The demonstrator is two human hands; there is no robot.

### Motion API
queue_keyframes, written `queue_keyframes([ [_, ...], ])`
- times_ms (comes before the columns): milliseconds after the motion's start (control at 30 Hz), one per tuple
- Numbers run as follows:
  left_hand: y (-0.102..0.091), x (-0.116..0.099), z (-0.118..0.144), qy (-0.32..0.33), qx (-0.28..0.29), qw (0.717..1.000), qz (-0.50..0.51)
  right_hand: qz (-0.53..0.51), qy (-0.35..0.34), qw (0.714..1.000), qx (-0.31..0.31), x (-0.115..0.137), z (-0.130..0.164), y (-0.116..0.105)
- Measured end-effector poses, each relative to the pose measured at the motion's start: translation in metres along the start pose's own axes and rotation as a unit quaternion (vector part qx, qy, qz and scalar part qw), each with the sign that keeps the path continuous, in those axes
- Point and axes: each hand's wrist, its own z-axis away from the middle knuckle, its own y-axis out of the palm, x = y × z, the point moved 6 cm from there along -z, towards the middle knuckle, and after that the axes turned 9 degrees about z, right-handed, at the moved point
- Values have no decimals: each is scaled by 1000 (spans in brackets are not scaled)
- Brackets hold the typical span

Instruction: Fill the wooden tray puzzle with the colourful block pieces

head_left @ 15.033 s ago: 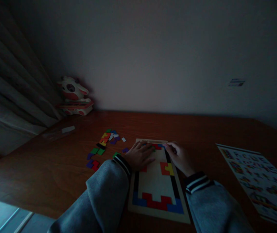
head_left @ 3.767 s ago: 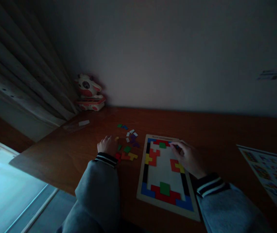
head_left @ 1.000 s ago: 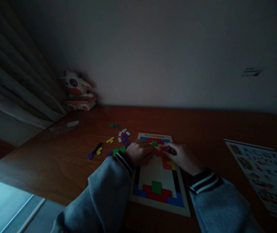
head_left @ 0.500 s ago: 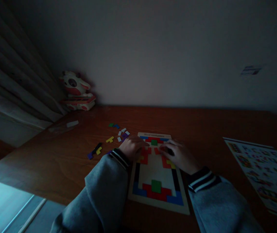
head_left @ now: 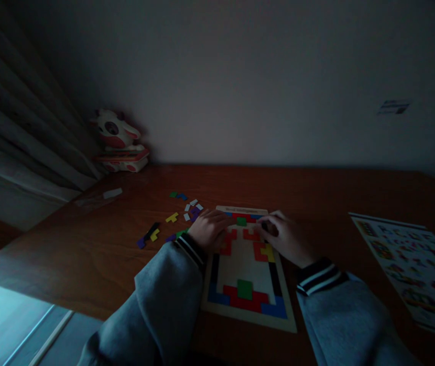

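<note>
It's dim in here, cool light spilling from eight o'clock, glazing the table (head_left: 15, 267). Print on the board (head_left: 232, 269) looks soft.

Brd (head_left: 236, 269) is pale wood w/ grn sqs (head_left: 245, 290) at its 12 & 6 o'clock, blk bars (head_left: 274, 279) nr 3 & 9, blue pcs (head_left: 274, 308) at 5 & 7. Sleeves (head_left: 167, 300) are grey, cuffs (head_left: 320, 277) blk w/ wht stripes. In view, cow (head_left: 117, 136) at 10 o'clock is wht & pink, sheet (head_left: 408, 277) at 4 wht w/ multicol pics.
</note>
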Motion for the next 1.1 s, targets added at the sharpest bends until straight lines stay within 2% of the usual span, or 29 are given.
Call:
queue_keyframes([
  [100,-1,3,1,8,-7,1000,5,12,14,1000,19,-1,1,6],
  [233,8,-5,2,88,9,996,28,23,37,998,40,-11,3,9],
  [300,11,-6,2,107,7,994,35,29,52,997,41,-18,3,9],
  [467,9,-2,2,85,3,996,36,18,61,996,67,-28,4,11],
  [633,5,-1,2,79,-13,996,27,12,47,996,77,-26,7,14],
  [867,6,-1,3,82,-2,996,19,12,60,991,121,-23,9,15],
  [1100,14,6,7,100,25,994,31,-7,56,991,118,-22,8,12],
])
